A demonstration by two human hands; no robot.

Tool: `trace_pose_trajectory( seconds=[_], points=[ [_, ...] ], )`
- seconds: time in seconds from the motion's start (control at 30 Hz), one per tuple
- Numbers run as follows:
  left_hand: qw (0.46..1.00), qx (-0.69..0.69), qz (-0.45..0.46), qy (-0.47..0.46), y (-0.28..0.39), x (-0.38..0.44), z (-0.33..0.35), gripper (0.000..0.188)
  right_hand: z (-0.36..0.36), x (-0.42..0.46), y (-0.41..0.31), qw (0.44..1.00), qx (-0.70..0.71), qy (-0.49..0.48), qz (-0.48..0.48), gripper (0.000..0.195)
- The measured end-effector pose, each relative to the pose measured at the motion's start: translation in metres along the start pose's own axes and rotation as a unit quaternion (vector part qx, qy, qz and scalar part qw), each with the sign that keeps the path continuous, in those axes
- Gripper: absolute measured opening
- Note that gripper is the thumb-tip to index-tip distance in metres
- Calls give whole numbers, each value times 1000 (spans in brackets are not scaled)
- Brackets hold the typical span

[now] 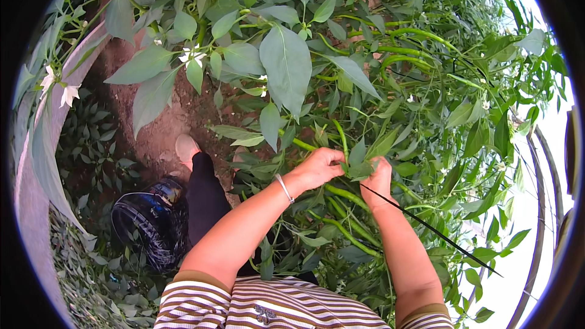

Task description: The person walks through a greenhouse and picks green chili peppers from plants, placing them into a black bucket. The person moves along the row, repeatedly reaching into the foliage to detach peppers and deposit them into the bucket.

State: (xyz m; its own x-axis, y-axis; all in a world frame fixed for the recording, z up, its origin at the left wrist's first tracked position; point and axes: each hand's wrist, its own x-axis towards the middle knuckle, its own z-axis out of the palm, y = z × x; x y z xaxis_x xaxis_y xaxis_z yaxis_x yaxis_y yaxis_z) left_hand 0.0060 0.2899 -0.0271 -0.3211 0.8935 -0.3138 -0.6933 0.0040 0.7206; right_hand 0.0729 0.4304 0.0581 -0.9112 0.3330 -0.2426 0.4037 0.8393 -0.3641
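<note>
Both hands meet among the leaves of a chili pepper plant. My left hand (320,167), with a silver bangle on its wrist, has its thumb and fingers bent together at a stem beside a green chili pepper (341,139); whether it grips anything is hidden. Close on its right, my right hand (379,178) is closed around a thin black cord (425,223), whose free end slants down to the right. Leaves cover part of its fingers. Below the hands hang several long green peppers (349,235). More peppers (406,50) curve among the foliage higher up.
A dark bucket-like container (151,224) stands by my leg at the left. Bare soil (160,123) runs between the plant rows, with my shoe (186,148) on it. Large leaves (286,68) and white flowers (192,57) are near the camera. Curved dark pipes (539,205) stand at the right.
</note>
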Motion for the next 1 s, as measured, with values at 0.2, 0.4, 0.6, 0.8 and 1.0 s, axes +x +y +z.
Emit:
trace_pose_trajectory(
  seconds=[0.2,0.4,0.6,0.8,1.0],
  points=[
    [995,-75,59,34,-5,3,15,15,14,2,3,820,537,-26,195,17],
    [988,-145,5,61,12,-4,19,13,23,-1,5,887,442,16,130,16],
    [986,-150,-11,68,8,-7,13,16,3,4,-4,742,634,-100,193,24],
    [987,-144,-19,63,9,-7,14,14,5,1,-1,808,567,-62,149,14],
    [991,-132,-14,28,0,-6,15,14,6,6,-16,831,522,-63,182,7]
  ],
)
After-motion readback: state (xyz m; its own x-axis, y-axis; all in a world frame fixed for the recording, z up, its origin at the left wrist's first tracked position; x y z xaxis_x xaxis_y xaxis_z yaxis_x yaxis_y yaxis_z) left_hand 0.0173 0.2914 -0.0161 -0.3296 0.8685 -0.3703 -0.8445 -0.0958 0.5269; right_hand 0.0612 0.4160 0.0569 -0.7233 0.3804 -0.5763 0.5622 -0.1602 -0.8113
